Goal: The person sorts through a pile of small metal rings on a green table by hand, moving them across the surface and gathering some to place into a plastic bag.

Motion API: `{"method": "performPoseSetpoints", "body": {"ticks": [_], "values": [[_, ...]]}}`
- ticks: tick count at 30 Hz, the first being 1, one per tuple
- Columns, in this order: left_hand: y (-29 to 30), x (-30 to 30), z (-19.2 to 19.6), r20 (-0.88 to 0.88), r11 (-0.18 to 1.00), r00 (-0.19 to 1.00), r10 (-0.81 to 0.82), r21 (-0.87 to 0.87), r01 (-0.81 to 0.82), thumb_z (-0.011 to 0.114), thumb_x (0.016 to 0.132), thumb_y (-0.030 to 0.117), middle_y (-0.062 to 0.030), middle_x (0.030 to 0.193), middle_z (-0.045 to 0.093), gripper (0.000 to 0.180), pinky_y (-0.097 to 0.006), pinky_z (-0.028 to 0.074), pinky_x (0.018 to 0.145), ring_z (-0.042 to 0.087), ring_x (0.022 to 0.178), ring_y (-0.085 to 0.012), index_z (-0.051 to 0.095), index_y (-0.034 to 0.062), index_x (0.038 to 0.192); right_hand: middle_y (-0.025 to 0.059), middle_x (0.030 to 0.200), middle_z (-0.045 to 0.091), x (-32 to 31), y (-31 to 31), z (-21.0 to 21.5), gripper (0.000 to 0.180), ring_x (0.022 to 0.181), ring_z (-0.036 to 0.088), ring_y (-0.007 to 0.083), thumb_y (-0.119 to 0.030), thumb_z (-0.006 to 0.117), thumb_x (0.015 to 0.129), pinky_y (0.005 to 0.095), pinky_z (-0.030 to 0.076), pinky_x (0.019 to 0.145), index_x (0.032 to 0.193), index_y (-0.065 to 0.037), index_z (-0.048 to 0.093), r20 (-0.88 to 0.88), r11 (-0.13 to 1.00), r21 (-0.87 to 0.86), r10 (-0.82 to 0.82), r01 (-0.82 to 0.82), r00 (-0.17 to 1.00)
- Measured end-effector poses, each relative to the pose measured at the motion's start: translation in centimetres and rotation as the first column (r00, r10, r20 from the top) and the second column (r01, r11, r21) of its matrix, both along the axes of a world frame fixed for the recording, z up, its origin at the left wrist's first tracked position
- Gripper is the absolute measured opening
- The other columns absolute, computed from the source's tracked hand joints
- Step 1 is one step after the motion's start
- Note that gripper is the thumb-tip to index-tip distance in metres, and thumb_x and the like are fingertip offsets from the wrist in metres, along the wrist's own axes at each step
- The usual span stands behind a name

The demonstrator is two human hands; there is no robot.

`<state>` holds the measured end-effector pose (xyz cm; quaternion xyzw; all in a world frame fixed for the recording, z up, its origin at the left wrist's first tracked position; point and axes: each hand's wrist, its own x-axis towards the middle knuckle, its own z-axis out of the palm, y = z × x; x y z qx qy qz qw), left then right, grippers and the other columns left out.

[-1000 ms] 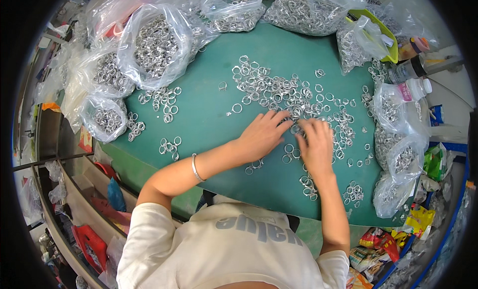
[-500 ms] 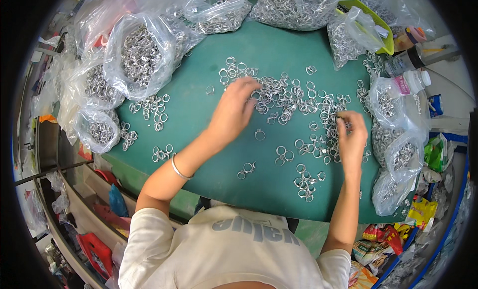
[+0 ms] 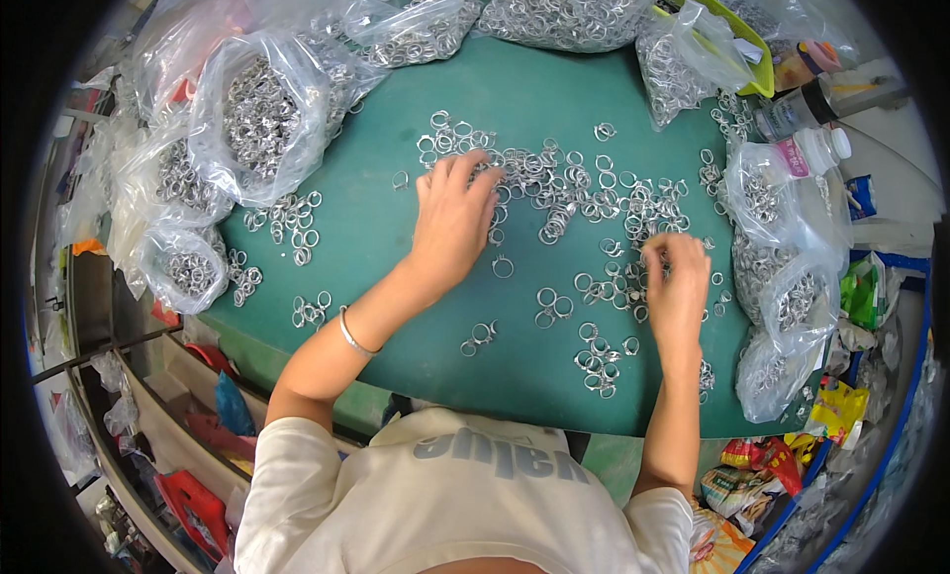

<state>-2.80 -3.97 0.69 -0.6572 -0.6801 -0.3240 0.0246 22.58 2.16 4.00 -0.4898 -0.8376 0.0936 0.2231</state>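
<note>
Silver-coloured metal rings (image 3: 556, 183) lie in a loose heap across the green tabletop (image 3: 426, 351). My left hand (image 3: 450, 218) is over the heap's left end, fingers bent and spread above the rings, thumb apart; no ring shows in its grasp. On the right, my right hand (image 3: 678, 282) is closed in a pinch at the heap's near right part. Whatever its fingertips hold is too small to make out. Between the hands and my body lie smaller clusters of rings (image 3: 597, 361), and a single ring (image 3: 503, 267) sits apart near my left wrist.
Clear plastic bags full of rings line the table's left (image 3: 259, 119), far (image 3: 564, 15) and right (image 3: 762, 267) sides. A yellow-green tray (image 3: 757, 74) and a white bottle (image 3: 819, 150) stand at the far right. Drawers (image 3: 173, 386) are at lower left, coloured packets (image 3: 836, 416) at lower right.
My left hand has shifted slightly left along the heap. My right hand has moved a little left and nearer to me. The whole view has shifted slightly.
</note>
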Motion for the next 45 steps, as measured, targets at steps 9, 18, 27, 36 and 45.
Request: {"method": "performPoseSetpoints", "body": {"ticks": [9,18,27,36,45], "values": [[-1.4,4.8,-0.3,0.126,0.927,0.934,-0.334,-0.138,0.349,0.07,0.077,0.008,-0.0058,0.101,0.055,0.027,-0.037,0.036,0.075,0.051,0.09,-0.0241,0.06,0.0066,0.102,0.0069,0.092,0.058,0.7,-1.5,-0.4,0.012,0.088,0.051,0.0259,-0.002,0.068,0.075,0.0378,0.036,0.078,0.084,-0.005,0.06,0.023,0.987,-0.073,0.144,-0.142,0.989],[-0.2,7.5,-0.6,0.154,0.869,0.878,-0.453,-0.145,0.473,0.071,0.077,0.015,-0.0094,0.117,0.052,0.04,-0.04,0.038,0.085,0.05,0.105,-0.0273,0.058,0.0069,0.114,0.012,0.086,0.058,10.5,-3.4,1.4,0.006,0.085,0.054,0.0319,-0.001,0.064,0.078,0.0412,0.041,0.076,0.08,-0.003,0.059,0.204,0.954,0.106,-0.297,0.281,0.933],[1.2,11.5,-1.9,-0.089,0.785,0.795,-0.6,-0.26,0.563,0.07,0.079,0.022,-0.0096,0.13,0.046,0.046,-0.049,0.034,0.096,0.041,0.122,-0.0302,0.054,0.0087,0.12,0.0142,0.091,0.058,11.9,-4.0,0.5,0.012,0.087,0.056,0.0353,-0.005,0.066,0.081,0.0431,0.045,0.076,0.09,-0.001,0.059,0.028,0.913,-0.043,-0.404,0.405,0.914],[5.7,15.1,-1.6,-0.102,0.709,0.711,-0.696,-0.26,0.656,0.064,0.084,0.034,-0.0103,0.142,0.039,0.056,-0.059,0.025,0.106,0.031,0.134,-0.0314,0.047,0.0062,0.13,0.0232,0.115,0.047,4.4,-1.5,-1.1,0.042,0.105,0.05,0.0444,-0.001,0.058,0.084,0.048,0.045,0.087,0.123,0.0,0.043,0.062,0.868,-0.411,-0.278,0.278,0.959],[4.0,7.4,1.2,-0.079,0.76,0.79,-0.609,-0.343,0.552,0.063,0.078,0.004,-0.0135,0.131,0.047,0.038,-0.052,0.031,0.104,0.041,0.125,-0.0323,0.057,0.0028,0.116,0.0168,0.099,0.059,3.9,0.0,-0.8,0.026,0.096,0.056,0.0355,-0.002,0.062,0.081,0.0424,0.047,0.083,0.107,0.001,0.058,-0.384,0.942,-0.337,-0.122,-0.015,0.915]]}}
